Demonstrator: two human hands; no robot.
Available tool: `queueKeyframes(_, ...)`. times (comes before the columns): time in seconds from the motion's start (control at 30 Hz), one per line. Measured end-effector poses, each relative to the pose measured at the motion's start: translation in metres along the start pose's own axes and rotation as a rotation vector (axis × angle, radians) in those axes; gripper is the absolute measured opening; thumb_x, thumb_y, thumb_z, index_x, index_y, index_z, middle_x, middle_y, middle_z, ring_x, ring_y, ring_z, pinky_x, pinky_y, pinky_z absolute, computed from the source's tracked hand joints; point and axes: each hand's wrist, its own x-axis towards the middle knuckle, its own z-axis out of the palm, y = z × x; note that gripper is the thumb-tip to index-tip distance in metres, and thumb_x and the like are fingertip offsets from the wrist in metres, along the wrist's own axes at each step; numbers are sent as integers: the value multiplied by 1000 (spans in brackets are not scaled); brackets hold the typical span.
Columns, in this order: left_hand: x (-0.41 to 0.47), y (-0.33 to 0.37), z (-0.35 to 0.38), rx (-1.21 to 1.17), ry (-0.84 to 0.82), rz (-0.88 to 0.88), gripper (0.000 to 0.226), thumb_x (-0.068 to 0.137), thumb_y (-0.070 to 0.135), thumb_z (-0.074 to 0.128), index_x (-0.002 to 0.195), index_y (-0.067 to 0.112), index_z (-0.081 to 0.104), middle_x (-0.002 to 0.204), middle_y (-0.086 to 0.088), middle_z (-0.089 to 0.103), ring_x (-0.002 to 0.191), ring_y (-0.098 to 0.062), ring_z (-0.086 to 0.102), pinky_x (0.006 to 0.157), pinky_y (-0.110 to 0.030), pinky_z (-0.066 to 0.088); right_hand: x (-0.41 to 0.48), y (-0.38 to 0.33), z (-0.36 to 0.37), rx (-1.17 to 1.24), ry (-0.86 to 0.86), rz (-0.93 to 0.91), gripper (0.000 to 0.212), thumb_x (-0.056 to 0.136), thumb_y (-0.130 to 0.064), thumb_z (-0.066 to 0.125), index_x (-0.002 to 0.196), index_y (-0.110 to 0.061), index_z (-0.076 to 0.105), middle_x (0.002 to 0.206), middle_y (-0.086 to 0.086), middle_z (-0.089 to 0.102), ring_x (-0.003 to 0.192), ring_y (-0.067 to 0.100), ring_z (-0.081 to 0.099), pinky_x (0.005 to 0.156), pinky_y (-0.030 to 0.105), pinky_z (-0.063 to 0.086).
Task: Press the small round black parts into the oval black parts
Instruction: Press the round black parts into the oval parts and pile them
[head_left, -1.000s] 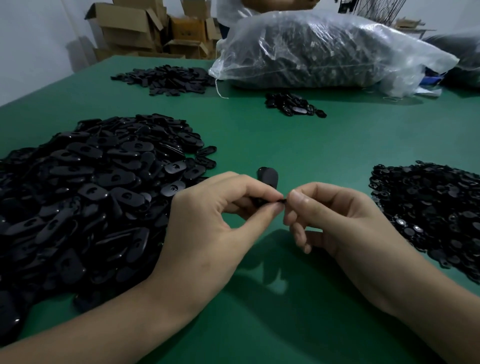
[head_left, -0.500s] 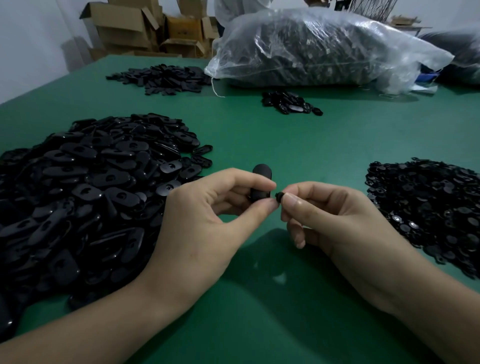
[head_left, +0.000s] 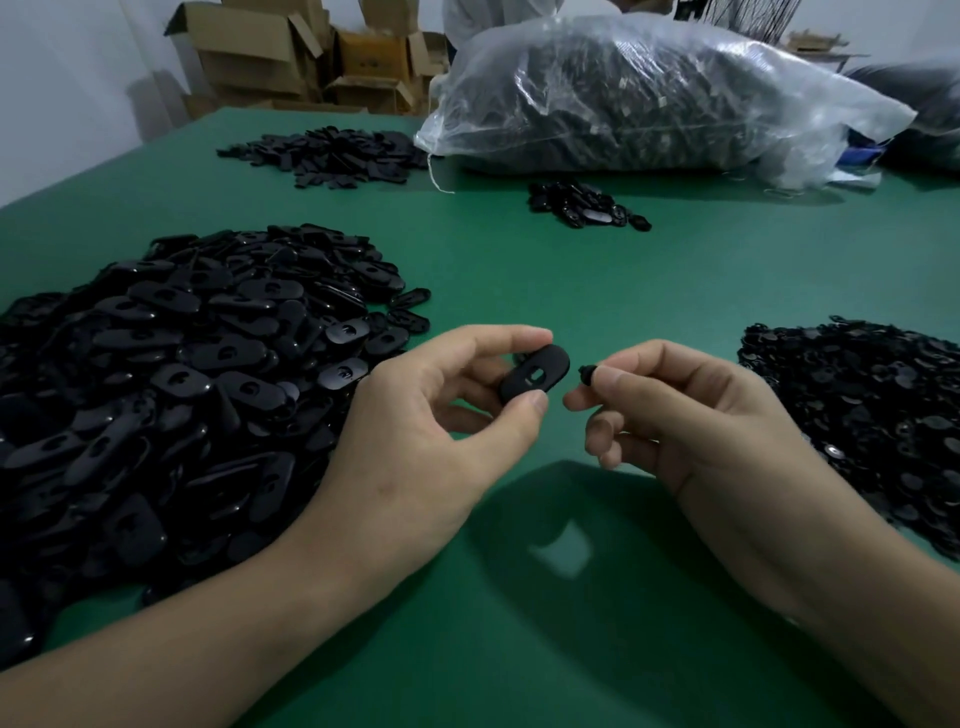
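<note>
- Thumb and forefinger of my left hand (head_left: 441, 415) pinch a flat oval black plastic part (head_left: 535, 373), slotted face turned toward me, held up above the green desk (head_left: 571, 291).
- My right hand (head_left: 691, 415) pinches a small round black plastic part (head_left: 586, 373) at the fingertips, other fingers curled under.
- Small round part sits just beside the oval part's right end. Narrow gap between them, not touching, not pressed in.
- Big heap of loose oval black parts (head_left: 182, 364) on the desk along my left forearm.
- Heap of small round black parts (head_left: 872, 415) on the desk out to my right.
- Far side: clear plastic bag stuffed with dark parts (head_left: 649, 93), small cluster of black pieces (head_left: 582, 203) in front of it, flatter spread of black pieces (head_left: 332, 153) to its left.
- Brown cardboard boxes (head_left: 270, 57) stacked behind the desk's far left corner.
</note>
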Motion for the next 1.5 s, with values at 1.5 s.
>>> queueKeyframes(1.5,-3,2,4,42,-22,-22,26,86,9,82,107,24,82,93,15,80,88,-4,77,82,-18,58,-6,4,2,-555,154,-241,9,84,-10,80,79,-17,74,71,1,76,55,20,73,58,39,60)
